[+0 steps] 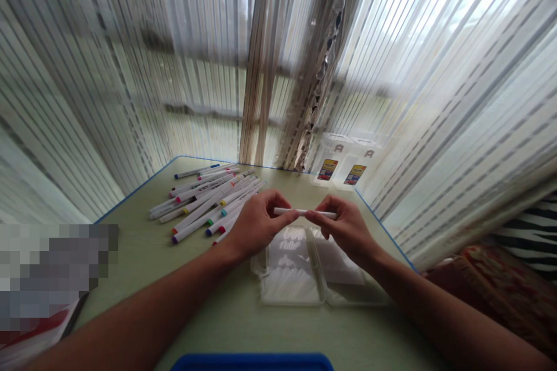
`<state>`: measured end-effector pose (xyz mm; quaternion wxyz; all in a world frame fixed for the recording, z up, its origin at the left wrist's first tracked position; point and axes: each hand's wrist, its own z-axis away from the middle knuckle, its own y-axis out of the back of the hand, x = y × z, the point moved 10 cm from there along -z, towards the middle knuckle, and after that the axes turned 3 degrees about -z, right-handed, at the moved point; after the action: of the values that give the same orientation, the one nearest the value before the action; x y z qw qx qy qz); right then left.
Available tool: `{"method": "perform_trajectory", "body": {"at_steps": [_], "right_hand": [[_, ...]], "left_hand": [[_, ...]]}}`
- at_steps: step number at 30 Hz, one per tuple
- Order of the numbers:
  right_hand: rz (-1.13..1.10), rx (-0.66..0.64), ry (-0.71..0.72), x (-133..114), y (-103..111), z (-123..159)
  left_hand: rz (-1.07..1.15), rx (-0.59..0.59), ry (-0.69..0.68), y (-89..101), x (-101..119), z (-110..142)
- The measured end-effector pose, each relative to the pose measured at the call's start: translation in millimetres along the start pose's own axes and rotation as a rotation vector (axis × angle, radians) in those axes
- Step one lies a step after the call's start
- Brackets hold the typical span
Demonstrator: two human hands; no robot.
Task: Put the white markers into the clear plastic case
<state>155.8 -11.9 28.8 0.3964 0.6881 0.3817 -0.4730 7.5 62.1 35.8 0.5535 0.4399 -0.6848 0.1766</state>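
While clamping slim white pen [287,210] in fingers of left hand [263,217] and right hand [343,223] alike, holds long axis crosswise near far edge of open clear plastic case [291,302].

Backlit and kinda dim
Daylight glares through the curtain [296,64] upper right; table [217,324] looks murky, edges stretch, lower left is pixelated.
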Motion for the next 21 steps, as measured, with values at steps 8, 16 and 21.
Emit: {"method": "perform_trajectory", "body": {"at_steps": [8,16,21], "right_hand": [[-0.203,-0.047,-0.012,1,-3,-1],[-0.426,-0.141,-0.063,4,-13,0],[-0.498,-0.211,-0.078,0,-19,3]], "left_hand": [[0.210,0.016,0.112,1.5,-17,-8],[0.500,0.095,0.272,6.4,-30,-6],[0.576,0.125,0.298,8.7,-33,-6]]}}
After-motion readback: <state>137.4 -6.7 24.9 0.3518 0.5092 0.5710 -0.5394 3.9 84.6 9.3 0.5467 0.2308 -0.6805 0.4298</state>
